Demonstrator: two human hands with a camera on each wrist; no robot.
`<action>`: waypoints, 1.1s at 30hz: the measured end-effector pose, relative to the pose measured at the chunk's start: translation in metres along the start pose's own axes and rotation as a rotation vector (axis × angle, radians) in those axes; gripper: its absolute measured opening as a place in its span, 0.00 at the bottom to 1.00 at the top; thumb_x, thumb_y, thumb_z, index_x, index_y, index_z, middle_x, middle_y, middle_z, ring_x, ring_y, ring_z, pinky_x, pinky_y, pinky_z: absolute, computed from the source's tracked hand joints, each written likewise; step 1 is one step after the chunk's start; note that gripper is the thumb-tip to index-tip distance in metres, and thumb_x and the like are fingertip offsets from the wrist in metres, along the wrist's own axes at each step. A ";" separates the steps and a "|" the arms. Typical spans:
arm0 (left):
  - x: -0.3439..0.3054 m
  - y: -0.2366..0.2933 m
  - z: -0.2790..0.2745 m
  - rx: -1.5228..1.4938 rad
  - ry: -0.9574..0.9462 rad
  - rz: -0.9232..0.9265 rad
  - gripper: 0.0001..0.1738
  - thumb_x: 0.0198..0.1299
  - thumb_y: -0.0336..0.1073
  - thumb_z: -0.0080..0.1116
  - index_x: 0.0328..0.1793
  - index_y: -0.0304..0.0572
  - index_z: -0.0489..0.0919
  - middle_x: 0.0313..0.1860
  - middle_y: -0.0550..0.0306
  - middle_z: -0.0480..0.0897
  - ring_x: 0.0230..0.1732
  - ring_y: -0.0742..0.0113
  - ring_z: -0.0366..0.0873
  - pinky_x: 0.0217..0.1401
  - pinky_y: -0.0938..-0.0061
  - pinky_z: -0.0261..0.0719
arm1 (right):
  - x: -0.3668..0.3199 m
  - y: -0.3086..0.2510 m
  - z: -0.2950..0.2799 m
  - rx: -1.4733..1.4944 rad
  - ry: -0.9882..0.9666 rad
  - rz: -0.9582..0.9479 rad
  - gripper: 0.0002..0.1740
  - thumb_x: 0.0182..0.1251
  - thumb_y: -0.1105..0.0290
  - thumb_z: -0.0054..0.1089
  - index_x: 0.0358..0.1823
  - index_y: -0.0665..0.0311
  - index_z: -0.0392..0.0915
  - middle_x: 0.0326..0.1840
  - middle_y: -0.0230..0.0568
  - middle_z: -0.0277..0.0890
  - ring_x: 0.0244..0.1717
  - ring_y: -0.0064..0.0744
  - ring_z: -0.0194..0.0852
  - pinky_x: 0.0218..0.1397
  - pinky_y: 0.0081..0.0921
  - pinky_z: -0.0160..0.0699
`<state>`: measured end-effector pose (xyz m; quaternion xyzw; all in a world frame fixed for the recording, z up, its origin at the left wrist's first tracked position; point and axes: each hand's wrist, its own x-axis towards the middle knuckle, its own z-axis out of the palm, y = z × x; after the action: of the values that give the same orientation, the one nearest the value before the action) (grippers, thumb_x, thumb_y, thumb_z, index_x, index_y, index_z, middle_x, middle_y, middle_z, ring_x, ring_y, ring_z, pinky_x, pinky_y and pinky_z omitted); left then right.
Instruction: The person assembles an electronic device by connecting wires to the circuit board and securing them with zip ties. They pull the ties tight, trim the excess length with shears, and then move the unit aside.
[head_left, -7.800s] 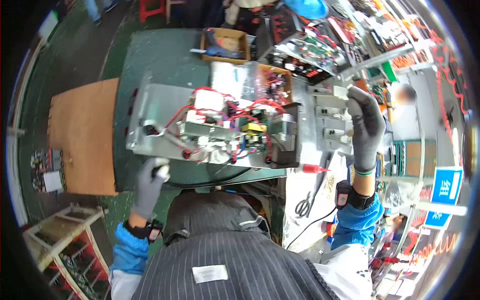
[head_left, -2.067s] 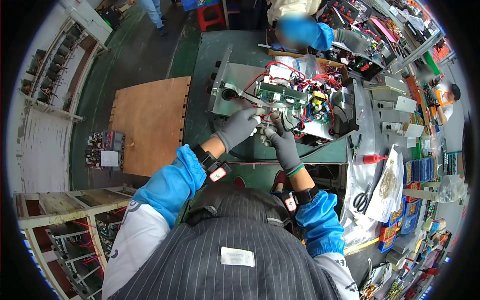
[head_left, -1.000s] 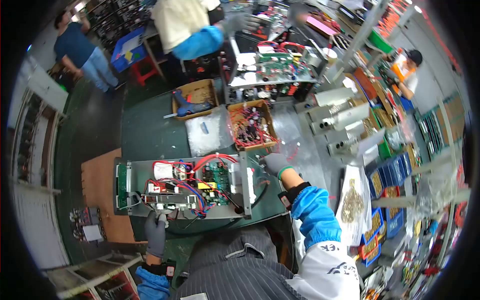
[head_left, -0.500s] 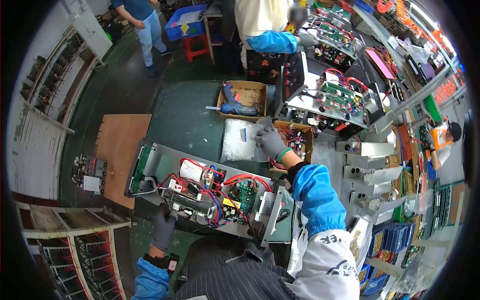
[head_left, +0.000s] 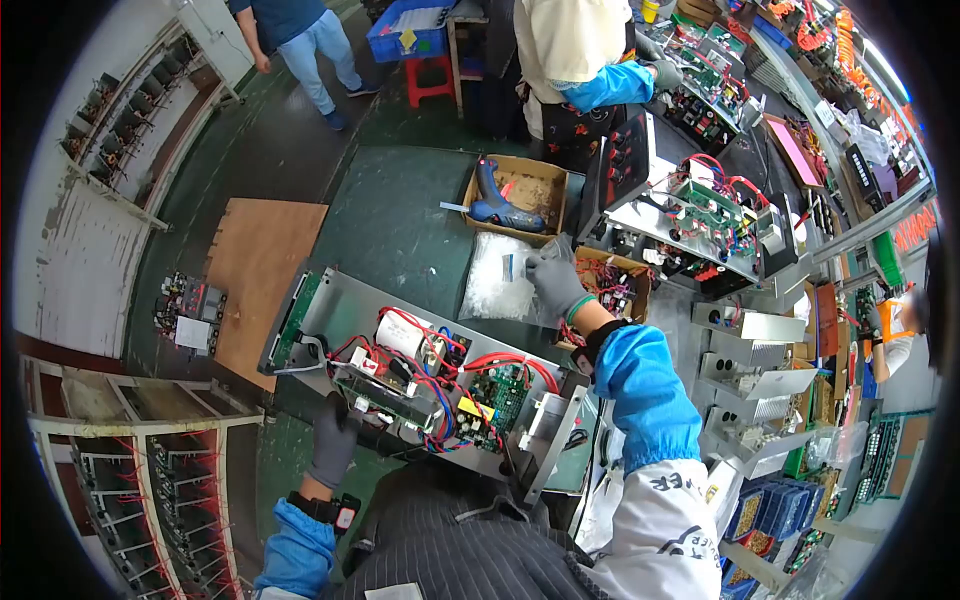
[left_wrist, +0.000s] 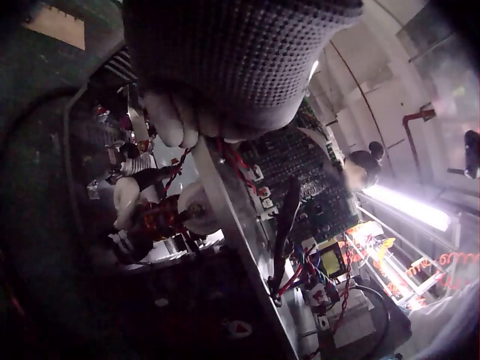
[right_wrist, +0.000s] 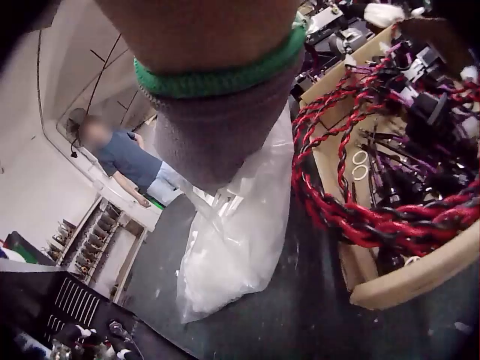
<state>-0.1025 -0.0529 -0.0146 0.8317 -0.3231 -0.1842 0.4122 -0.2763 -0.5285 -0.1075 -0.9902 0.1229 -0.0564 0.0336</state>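
Note:
An open metal chassis (head_left: 345,305), packed with red and blue wires and a green circuit board (head_left: 500,395), lies at an angle near my body. My gloved left hand (head_left: 333,448) is at its near left edge. In the left wrist view that hand's fingers (left_wrist: 171,120) curl over the metal edge and hold it. Farther forward, my gloved right hand (head_left: 557,287) is at the mouth of a clear plastic bag (head_left: 492,285) of small white pieces. The right wrist view shows the bag's plastic (right_wrist: 240,240) around the fingers, which are hidden.
Right of the bag stands a cardboard box (right_wrist: 405,277) with red-black twisted wires. Another box (head_left: 545,180) holds a blue glue gun (head_left: 497,205). A second chassis (head_left: 690,235) is at the back right. Metal brackets (head_left: 750,350) line the right side. Another person (head_left: 570,50) works across.
Both hands were at the chassis's near-side wires. My right hand then passed the chassis's right end and moved forward to the bag. The left hand stays at the near edge; the chassis has turned.

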 end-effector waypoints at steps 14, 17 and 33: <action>0.006 0.010 -0.006 -0.045 -0.072 -0.024 0.11 0.64 0.31 0.60 0.40 0.31 0.70 0.31 0.45 0.72 0.32 0.54 0.68 0.39 0.61 0.71 | -0.029 0.003 -0.075 0.121 0.244 0.270 0.13 0.64 0.74 0.55 0.48 0.53 0.80 0.43 0.48 0.83 0.44 0.54 0.84 0.43 0.46 0.83; 0.008 0.015 -0.012 0.015 -0.117 -0.010 0.09 0.64 0.30 0.60 0.41 0.31 0.72 0.31 0.45 0.74 0.32 0.54 0.71 0.39 0.62 0.73 | -0.041 0.017 -0.082 0.455 0.316 0.386 0.08 0.67 0.71 0.60 0.47 0.57 0.79 0.33 0.57 0.83 0.40 0.64 0.82 0.42 0.52 0.79; 0.028 0.025 -0.039 0.151 -0.309 0.377 0.13 0.66 0.38 0.61 0.49 0.36 0.81 0.42 0.40 0.84 0.42 0.37 0.81 0.44 0.54 0.78 | -0.104 -0.195 -0.302 1.340 0.314 0.669 0.13 0.80 0.60 0.57 0.50 0.62 0.81 0.28 0.26 0.79 0.19 0.12 0.69 0.20 0.12 0.62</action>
<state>-0.0694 -0.0615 0.0274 0.7471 -0.5445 -0.2044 0.3219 -0.3656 -0.3299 0.1964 -0.6486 0.3592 -0.2457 0.6244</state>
